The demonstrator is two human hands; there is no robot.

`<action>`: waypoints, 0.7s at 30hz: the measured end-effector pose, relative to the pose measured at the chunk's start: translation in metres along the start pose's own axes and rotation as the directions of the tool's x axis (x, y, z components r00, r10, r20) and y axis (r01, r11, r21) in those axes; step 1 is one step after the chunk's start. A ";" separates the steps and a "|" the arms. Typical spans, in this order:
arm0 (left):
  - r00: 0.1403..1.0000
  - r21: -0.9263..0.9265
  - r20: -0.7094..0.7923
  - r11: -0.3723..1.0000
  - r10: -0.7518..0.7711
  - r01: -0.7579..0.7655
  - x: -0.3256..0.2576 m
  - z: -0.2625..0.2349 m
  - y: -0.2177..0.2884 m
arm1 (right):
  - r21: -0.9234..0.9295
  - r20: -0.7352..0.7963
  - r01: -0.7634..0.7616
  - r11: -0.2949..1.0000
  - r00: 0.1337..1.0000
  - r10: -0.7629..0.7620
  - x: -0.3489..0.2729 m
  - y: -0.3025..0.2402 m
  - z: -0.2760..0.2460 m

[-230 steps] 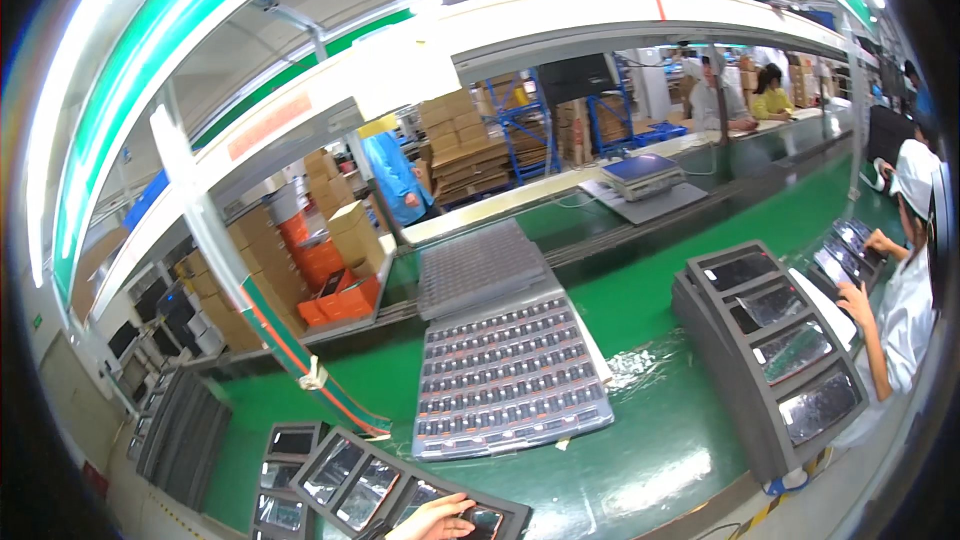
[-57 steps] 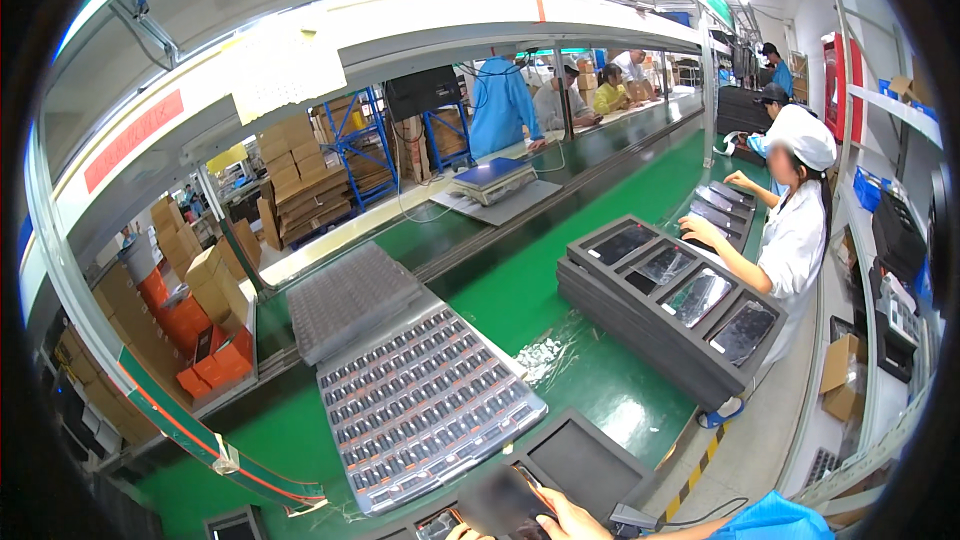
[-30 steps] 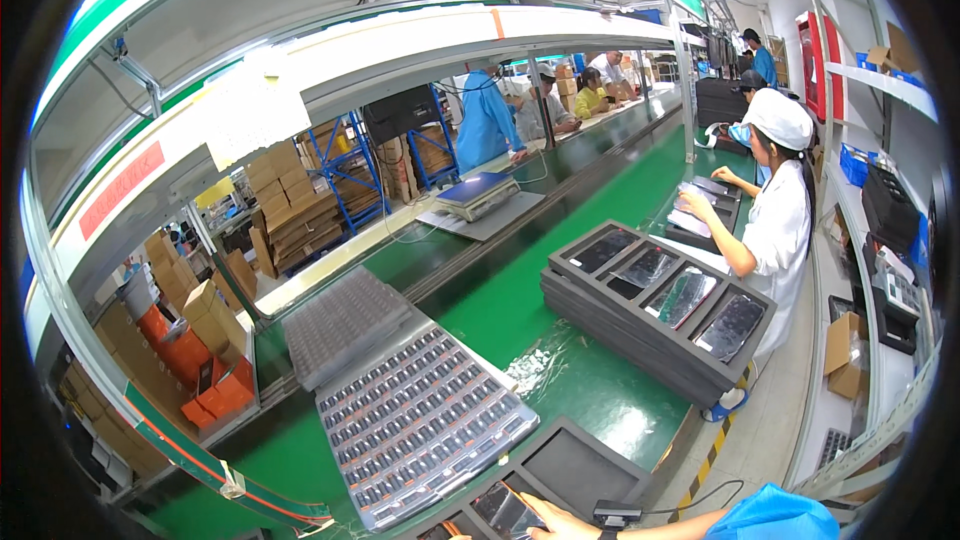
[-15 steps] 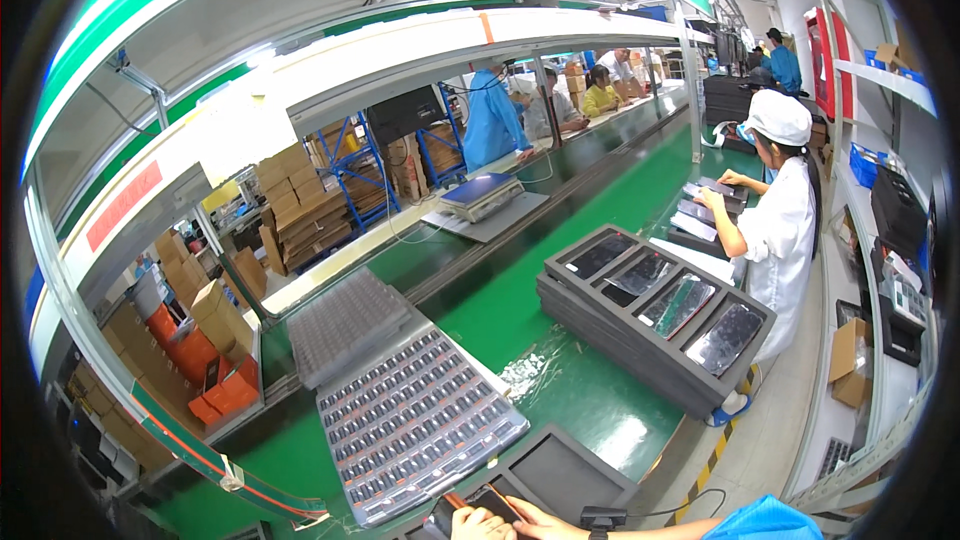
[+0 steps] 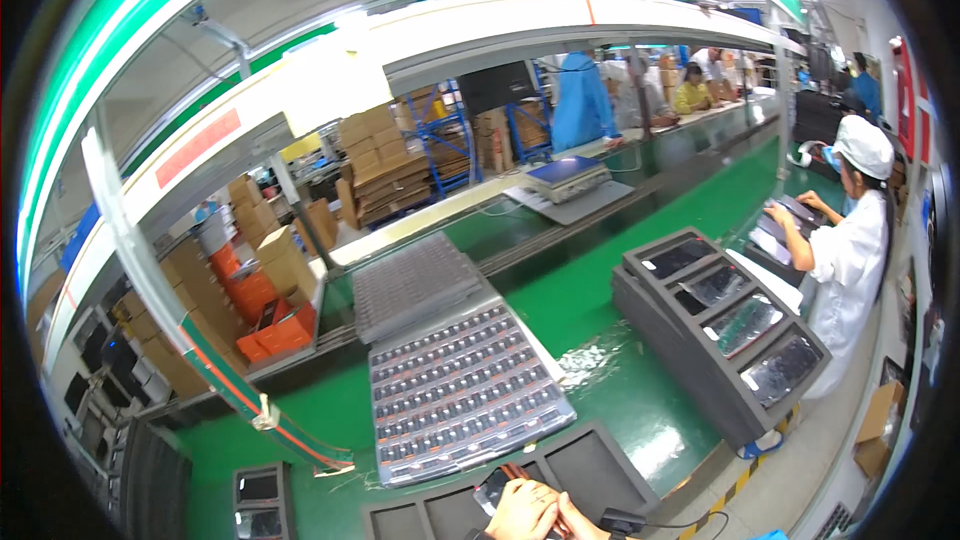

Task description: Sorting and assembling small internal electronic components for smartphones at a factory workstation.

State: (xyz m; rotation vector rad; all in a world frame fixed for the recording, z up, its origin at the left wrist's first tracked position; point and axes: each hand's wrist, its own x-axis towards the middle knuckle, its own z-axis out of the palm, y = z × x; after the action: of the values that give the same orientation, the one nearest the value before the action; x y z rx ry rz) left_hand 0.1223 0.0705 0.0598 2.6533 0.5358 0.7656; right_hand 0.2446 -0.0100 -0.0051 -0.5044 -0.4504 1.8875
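Note:
Low in the view, my left hand [image 5: 524, 510] is closed over a dark, glossy phone [image 5: 490, 489], its fingers covering much of it. My right hand [image 5: 578, 517] presses close beside the left, its fingers curled at the phone's near side and partly hidden. Beneath them lies a black foam tray [image 5: 632, 468] with large recesses. Just beyond it is a clear plastic tray [image 5: 400, 472] holding rows of small dark parts with orange bits.
A stack of black foam trays [image 5: 640, 340] with several phones stands to the right. A small black device [image 5: 622, 520] trails a cable. A co-worker in white [image 5: 850, 260] handles items farther right. A slanted post [image 5: 225, 380] rises at left; a scale [image 5: 565, 175] sits beyond.
The view has swung left, so the bench items appear farther right. My left hand has moved over the phone, and my hands are closer together.

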 end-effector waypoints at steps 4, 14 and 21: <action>0.997 -0.114 0.027 0.991 -0.068 0.070 -0.003 0.016 -0.017 | -0.367 -0.151 0.122 0.922 0.970 -0.189 0.000 0.010 -0.014; 0.821 -0.532 -0.386 0.829 -0.420 0.174 -0.009 0.025 -0.034 | -0.408 -0.025 0.208 0.889 0.971 -0.238 -0.003 -0.019 0.037; 0.620 -0.200 -0.610 0.853 -0.494 0.483 -0.022 -0.002 -0.006 | -0.300 -0.089 0.202 0.932 0.967 -0.238 -0.003 -0.021 0.027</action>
State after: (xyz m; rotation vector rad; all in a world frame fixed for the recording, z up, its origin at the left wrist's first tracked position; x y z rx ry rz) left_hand 0.1016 0.0668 0.0492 1.9777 1.3552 1.4724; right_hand 0.2472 -0.0074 0.0284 -0.7293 -0.6773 1.5719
